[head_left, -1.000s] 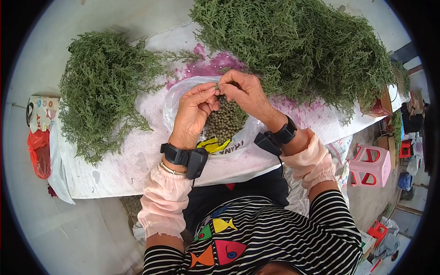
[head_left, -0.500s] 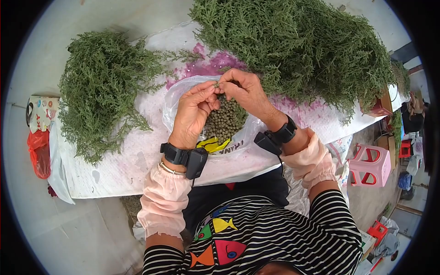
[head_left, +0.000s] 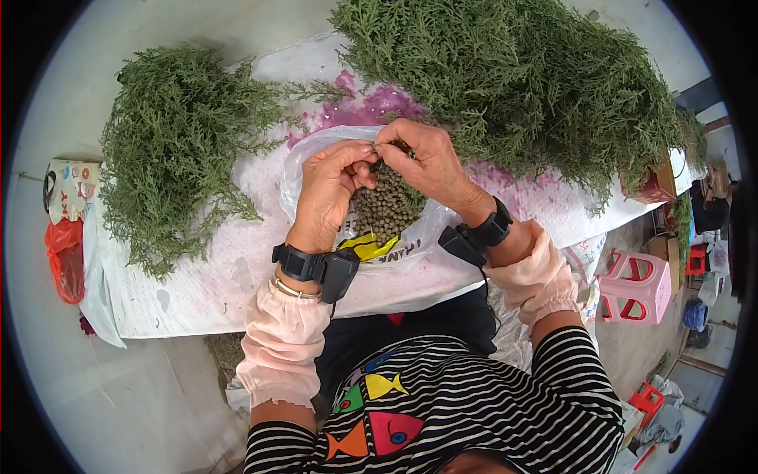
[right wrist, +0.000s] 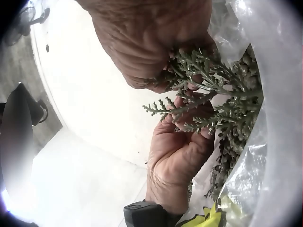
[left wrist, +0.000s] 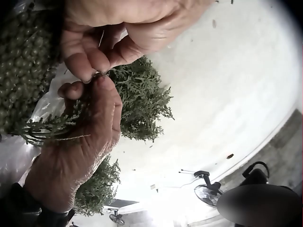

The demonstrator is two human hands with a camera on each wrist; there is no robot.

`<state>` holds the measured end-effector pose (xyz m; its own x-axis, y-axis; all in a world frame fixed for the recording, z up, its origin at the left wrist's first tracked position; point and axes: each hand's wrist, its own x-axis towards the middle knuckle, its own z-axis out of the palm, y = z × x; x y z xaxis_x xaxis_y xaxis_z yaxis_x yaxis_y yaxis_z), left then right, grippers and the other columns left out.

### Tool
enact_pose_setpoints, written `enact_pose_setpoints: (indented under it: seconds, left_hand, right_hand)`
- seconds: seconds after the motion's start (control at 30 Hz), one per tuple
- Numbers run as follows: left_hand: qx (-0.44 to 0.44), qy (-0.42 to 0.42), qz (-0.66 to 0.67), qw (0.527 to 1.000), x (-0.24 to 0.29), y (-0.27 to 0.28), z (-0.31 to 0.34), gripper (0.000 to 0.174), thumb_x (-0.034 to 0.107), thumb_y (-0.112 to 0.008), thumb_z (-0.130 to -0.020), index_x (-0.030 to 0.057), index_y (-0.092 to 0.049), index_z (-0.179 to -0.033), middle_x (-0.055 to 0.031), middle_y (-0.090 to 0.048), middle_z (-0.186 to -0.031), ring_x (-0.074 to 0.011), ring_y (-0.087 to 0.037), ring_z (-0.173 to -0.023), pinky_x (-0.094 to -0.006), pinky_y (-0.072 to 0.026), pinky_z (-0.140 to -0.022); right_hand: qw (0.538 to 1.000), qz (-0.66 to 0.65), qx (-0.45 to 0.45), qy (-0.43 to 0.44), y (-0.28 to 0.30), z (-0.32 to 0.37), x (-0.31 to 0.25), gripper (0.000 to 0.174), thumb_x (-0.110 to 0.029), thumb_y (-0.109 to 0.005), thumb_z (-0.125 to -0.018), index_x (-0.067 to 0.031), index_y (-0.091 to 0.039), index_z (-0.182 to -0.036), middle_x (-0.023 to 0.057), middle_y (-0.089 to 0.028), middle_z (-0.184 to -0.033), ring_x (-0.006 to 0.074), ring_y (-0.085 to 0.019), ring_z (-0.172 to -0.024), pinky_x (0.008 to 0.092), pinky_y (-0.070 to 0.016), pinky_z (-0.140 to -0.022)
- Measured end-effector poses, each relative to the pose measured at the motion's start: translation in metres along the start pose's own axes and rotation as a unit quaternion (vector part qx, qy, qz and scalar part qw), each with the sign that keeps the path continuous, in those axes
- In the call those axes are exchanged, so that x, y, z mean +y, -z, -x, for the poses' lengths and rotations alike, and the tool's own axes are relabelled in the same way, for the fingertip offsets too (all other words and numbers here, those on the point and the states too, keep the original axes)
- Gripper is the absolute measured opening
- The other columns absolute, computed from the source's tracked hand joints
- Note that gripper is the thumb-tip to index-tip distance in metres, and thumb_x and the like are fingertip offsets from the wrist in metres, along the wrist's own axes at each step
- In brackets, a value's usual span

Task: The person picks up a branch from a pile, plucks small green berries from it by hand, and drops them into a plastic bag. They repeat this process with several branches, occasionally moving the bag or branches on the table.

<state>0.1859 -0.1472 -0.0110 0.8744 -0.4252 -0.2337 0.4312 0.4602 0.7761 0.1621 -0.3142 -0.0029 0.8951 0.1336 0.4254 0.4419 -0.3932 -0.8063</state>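
Over a clear plastic bag [head_left: 296, 170] of small round green-brown berries [head_left: 385, 207], both hands meet fingertip to fingertip. My left hand [head_left: 325, 189] pinches a tiny bit of a green sprig between thumb and fingers. My right hand [head_left: 433, 164] grips the same sprig [right wrist: 208, 97], whose leafy branches hang below its palm in the right wrist view. In the left wrist view a small dark piece [left wrist: 98, 74] lies between the touching fingertips; its exact shape is hidden. Berries [left wrist: 23, 61] fill the bag beside the hands.
A leafy heap [head_left: 178, 150] lies left on the white, purple-stained cloth [head_left: 229, 292], a larger heap [head_left: 521, 79] at the back right. Red bag [head_left: 67, 261] hangs at the left edge. A pink stool [head_left: 636, 286] stands right of the table.
The head view has shifted slightly. Both hands stay together over the bag, with the left fingers a little straighter and the green bit between the fingertips less visible.
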Motion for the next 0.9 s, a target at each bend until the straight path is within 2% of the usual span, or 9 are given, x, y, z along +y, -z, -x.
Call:
enact_pose_setpoints:
  seconds: [0.3,0.4,0.53,0.83,0.9]
  left_hand:
    - [0.015,0.003,0.007,1.0,-0.0025,0.0016,-0.0029,0.013,0.004,-0.057,-0.08,-0.0052,-0.062,-0.087,-0.0082,-0.061,-0.075,-0.0133,-0.053,-0.059,-0.031,-0.0502,-0.056]
    - [0.027,-0.005,0.012,1.0,-0.0026,0.0,-0.0029,0.013,0.002,-0.055,-0.08,-0.0074,-0.061,-0.087,-0.0147,-0.063,-0.077,-0.0155,-0.059,-0.059,-0.0339,-0.0567,-0.054]
    - [0.026,0.001,0.004,1.0,-0.0001,-0.0031,-0.0004,0.014,0.002,-0.055,-0.08,-0.0072,-0.06,-0.089,-0.0115,-0.062,-0.076,-0.014,-0.058,-0.059,-0.0343,-0.0578,-0.057]
    - [0.029,-0.013,-0.019,0.999,-0.0024,-0.0016,-0.0016,0.014,0.002,-0.054,-0.08,-0.0076,-0.06,-0.088,-0.0134,-0.062,-0.077,-0.015,-0.058,-0.058,-0.0362,-0.0576,-0.054]
    - [0.033,-0.018,-0.008,0.999,-0.0035,-0.0025,-0.0023,0.012,0.001,-0.053,-0.079,-0.0072,-0.059,-0.085,-0.0145,-0.062,-0.075,-0.0159,-0.059,-0.055,-0.0355,-0.0572,-0.05]
  right_hand:
    - [1.0,0.012,-0.013,-0.003,0.0005,0.0,-0.0012,0.005,-0.003,-0.058,-0.08,0.0006,-0.059,-0.083,0.0063,-0.061,-0.074,0.0115,-0.058,-0.068,0.0256,-0.046,-0.061]
    - [1.0,0.016,-0.014,-0.007,0.0009,-0.0003,-0.0013,0.005,-0.003,-0.058,-0.079,0.0006,-0.059,-0.083,0.0063,-0.061,-0.074,0.0115,-0.058,-0.067,0.0257,-0.046,-0.06]
    - [1.0,0.018,-0.014,-0.011,0.0015,-0.0001,-0.0013,0.006,-0.003,-0.058,-0.079,0.0006,-0.059,-0.083,0.0063,-0.062,-0.073,0.0114,-0.058,-0.067,0.0257,-0.0459,-0.06]
    - [0.999,0.011,-0.028,-0.013,0.0025,-0.0006,-0.001,0.006,-0.004,-0.058,-0.079,0.0003,-0.059,-0.084,0.0062,-0.062,-0.074,0.0114,-0.058,-0.068,0.0258,-0.0462,-0.062]
    - [0.999,0.008,-0.03,-0.013,0.003,-0.0004,-0.0013,0.006,-0.004,-0.058,-0.079,0.0002,-0.059,-0.084,0.0062,-0.062,-0.074,0.0114,-0.058,-0.068,0.0259,-0.0463,-0.062]
